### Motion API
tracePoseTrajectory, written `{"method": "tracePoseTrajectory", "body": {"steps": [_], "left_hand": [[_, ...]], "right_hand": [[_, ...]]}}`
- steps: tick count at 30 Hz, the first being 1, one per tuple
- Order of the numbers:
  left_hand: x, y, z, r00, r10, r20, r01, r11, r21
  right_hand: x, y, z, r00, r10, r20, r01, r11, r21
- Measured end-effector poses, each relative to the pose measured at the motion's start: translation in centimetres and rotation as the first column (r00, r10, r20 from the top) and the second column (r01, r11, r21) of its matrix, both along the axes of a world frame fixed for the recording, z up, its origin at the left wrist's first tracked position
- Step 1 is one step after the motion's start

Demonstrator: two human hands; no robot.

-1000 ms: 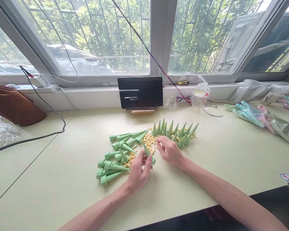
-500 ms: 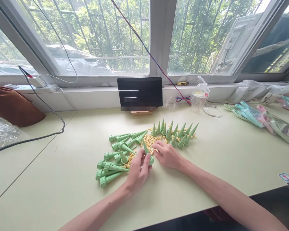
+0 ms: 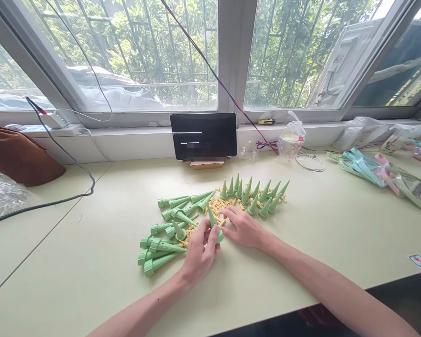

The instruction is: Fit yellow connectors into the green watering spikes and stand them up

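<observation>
While the left hand (image 3: 198,249) pinches a green cone (image 3: 212,218) tip-up, the right hand (image 3: 244,227) arches palm-down, grip unclear.

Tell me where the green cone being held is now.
In the head view, near the middle: the left hand holds the green cone, tip up, with the right hand to its right and yellow pieces beyond.

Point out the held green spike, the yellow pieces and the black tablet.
Green spike (image 3: 213,220), head view: on its tapering shaft.
Yellow pieces (image 3: 217,205), head view: on the heap's middle.
Black tablet (image 3: 204,135), head view: on its screen.
</observation>
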State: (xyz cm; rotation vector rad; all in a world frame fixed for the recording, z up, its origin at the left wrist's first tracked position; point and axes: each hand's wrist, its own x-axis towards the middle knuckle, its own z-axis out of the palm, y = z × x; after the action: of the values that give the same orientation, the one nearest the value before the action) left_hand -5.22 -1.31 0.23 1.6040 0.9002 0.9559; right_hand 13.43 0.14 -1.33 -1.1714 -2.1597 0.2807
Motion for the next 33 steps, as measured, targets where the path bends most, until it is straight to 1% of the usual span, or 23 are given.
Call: {"method": "tracePoseTrajectory", "body": {"steps": [9, 13, 17, 25, 29, 33], "left_hand": [[0.04, 0.04, 0.02, 1.000, 0.013, 0.009, -0.013, 1.000, 0.012], [0.03, 0.01, 0.01, 1.000, 0.016, 0.007, -0.016, 1.000, 0.003], [0.03, -0.07, 0.08, 1.000, 0.010, -0.002, -0.010, 1.000, 0.019], [-0.02, -0.01, -0.16, 1.000, -0.004, 0.003, 0.004, 1.000, 0.007], [0.05, -0.05, 0.11, 1.000, 0.008, -0.013, -0.009, 1.000, -0.011], [0.11, -0.07, 0.30, 1.000, 0.007, -0.018, -0.007, 1.000, -0.026]], "right_hand": [[-0.09, 0.01, -0.03, 0.998, -0.019, -0.066, 0.021, 0.999, 0.030], [-0.17, 0.07, -0.06, 1.000, -0.004, -0.025, 0.006, 0.998, 0.065], [-0.25, 0.06, 0.05, 1.000, 0.009, 0.018, -0.010, 0.997, 0.072], [-0.36, 0.14, 0.09, 0.998, 0.042, 0.049, -0.048, 0.993, 0.111], [-0.38, 0.19, 0.05, 0.996, 0.064, 0.058, -0.071, 0.990, 0.124], [-0.48, 0.18, 0.09, 0.995, 0.060, 0.081, -0.071, 0.988, 0.136]]}}
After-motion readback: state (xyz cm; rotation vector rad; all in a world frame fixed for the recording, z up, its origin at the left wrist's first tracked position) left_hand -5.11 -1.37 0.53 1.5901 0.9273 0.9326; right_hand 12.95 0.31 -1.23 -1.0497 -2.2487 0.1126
